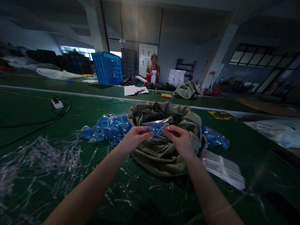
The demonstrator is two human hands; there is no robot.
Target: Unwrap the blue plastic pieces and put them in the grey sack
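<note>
Left hand [135, 138] and right hand [181, 142] each clamp an end of blue packet [156, 127] over sack [161, 156]. Other packets [105, 128] sit at sack's 9 o'clock, far edge of worktop [93, 107] at 12, open room at 10.

From a distance I am watching through a single head camera, worn by the person at work and facing forward and down over a broad, dark green tabletop [93, 109]. It is sitting above and behind the bare left hand [136, 137] and bare right hand [181, 140], viewing their backs at close range. Just ahead, a rolled-down, olive-green woven sack [161, 159] is lying near the middle of the view. Well beyond it, a tall, blue plastic lattice crate [107, 68] is standing small and high. The lens is covering such a wide field that pale, square pillars [97, 25] are slanting outward. The right background is dim, so I am perhaps misjudging its depth.
</note>
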